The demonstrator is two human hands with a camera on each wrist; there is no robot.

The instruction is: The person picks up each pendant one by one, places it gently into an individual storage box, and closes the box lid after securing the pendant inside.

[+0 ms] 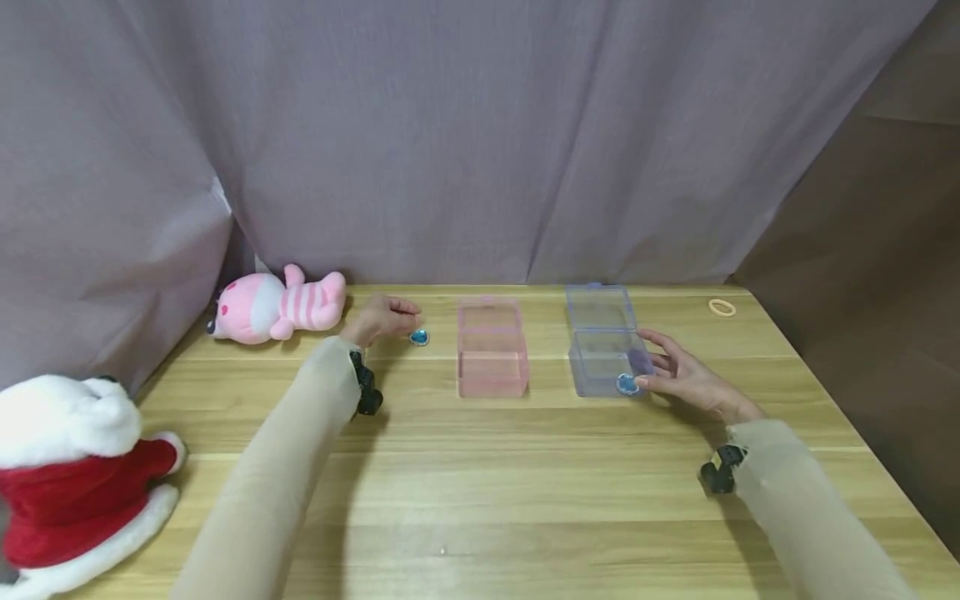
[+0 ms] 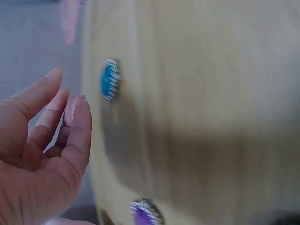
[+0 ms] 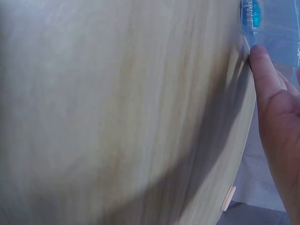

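Note:
In the head view my left hand [image 1: 384, 319] is above the table beside a blue gem piece [image 1: 419, 337] with a silver beaded rim. The left wrist view shows the fingers apart from this gem piece, with nothing between them. A similar purple gem piece [image 2: 146, 213] lies nearer the wrist. My right hand [image 1: 686, 379] is at the right side of a lidded clear purple box [image 1: 592, 367], its lid raised. The thumb touches the box's front corner. A second blue gem piece [image 1: 627, 383] shows through the box wall near the thumb tip.
A clear pink box [image 1: 492, 375], lid raised, stands between the hands. A pink striped plush toy [image 1: 277, 308] lies at the back left, a white plush in red [image 1: 75, 492] at the near left. A pale ring [image 1: 722, 308] lies at the back right.

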